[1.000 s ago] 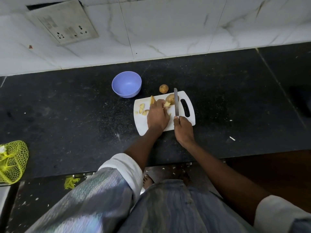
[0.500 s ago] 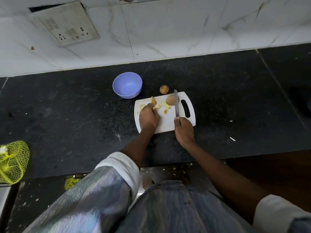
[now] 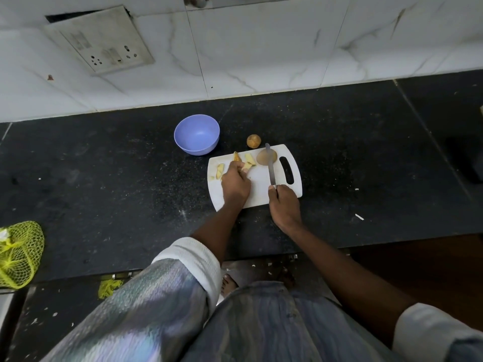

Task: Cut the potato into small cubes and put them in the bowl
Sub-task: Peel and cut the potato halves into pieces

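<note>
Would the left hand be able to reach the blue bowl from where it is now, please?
Probably yes: the left hand rests at the cutting board's left end, and the blue bowl stands just beyond that corner, with only bare counter between.

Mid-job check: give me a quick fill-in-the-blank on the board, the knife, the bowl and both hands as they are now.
1. The right hand holds the ____ by its handle, blade lying across the white cutting board.
2. The left hand rests on the cut potato pieces on the ____ half of the board.
3. The purple bowl on the counter holds ____ potato pieces.
4. A whole small potato sits ____ the board, on the black counter.

Missing words: knife; left; no; off
</note>
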